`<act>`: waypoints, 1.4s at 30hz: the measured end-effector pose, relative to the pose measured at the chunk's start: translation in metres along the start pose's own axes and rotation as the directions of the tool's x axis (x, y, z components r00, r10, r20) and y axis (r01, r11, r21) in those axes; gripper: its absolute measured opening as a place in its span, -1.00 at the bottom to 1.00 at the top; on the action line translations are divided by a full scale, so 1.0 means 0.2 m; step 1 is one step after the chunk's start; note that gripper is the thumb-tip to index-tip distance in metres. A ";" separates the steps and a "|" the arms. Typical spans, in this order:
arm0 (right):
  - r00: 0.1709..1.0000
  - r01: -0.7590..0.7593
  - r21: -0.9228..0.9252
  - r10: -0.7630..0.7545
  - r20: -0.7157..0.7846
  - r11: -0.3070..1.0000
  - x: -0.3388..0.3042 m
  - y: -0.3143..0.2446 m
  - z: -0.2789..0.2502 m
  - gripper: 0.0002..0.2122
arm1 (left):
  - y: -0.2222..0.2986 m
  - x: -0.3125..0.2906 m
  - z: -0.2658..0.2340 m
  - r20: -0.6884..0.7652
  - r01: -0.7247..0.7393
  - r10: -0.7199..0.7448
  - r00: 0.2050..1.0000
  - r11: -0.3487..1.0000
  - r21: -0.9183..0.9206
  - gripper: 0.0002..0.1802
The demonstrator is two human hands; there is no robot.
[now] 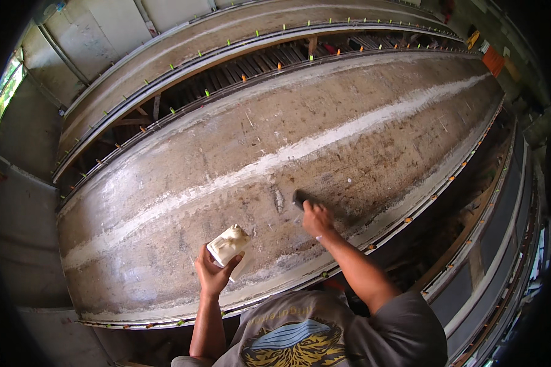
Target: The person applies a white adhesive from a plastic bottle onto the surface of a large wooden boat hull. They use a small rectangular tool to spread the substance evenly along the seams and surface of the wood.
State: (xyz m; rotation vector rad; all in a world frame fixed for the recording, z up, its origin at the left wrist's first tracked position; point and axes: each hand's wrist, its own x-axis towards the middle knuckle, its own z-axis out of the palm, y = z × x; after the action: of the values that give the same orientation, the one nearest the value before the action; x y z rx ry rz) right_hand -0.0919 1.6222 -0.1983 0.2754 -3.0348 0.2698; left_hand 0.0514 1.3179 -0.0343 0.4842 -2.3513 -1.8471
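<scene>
My left hand (212,273) is wrapped round a small pale board with a lump of cream putty (228,243) on top, raised above the near side of a long brown panel. My right hand (318,219) grips a dark, flat putty spreader (300,198) tilted against the panel's surface. Just left of the spreader, a short whitish putty smear (279,200) marks the panel. The long curved panel (214,153) is mottled brown, with scratches and dark spots, and a wide white strip (275,157) runs along its middle.
Small green and orange clips (244,77) line the panel edges. A similar long panel (226,27) lies beyond a gap with wooden slats. More long grey panels (459,306) are stacked at the right. A pale wall (98,37) stands at the far left.
</scene>
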 end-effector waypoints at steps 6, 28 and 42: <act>0.970 -0.235 -0.039 0.232 -0.071 0.971 0.28 0.42 -0.14 -0.80 | -0.03 0.01 -0.01 0.021 -0.018 0.019 1.000 1.000 -0.012 -0.39; 0.893 0.068 0.487 -0.271 0.360 0.871 -0.04 -0.75 -0.14 -0.76 | -0.14 -0.12 -0.02 -0.170 -0.057 0.039 0.985 0.993 -0.102 -0.32; 0.952 -0.282 0.330 0.306 -0.022 0.901 0.44 0.70 -0.34 -0.69 | -0.36 -0.31 -0.06 -0.144 -0.028 0.017 0.989 0.997 -0.075 -0.27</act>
State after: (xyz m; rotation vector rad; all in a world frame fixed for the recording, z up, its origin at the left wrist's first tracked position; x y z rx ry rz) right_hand -0.1997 1.7552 -0.1464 -0.1786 -2.9362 0.7849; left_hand 0.1264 1.3109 -0.0934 0.5588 -2.1762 -1.8197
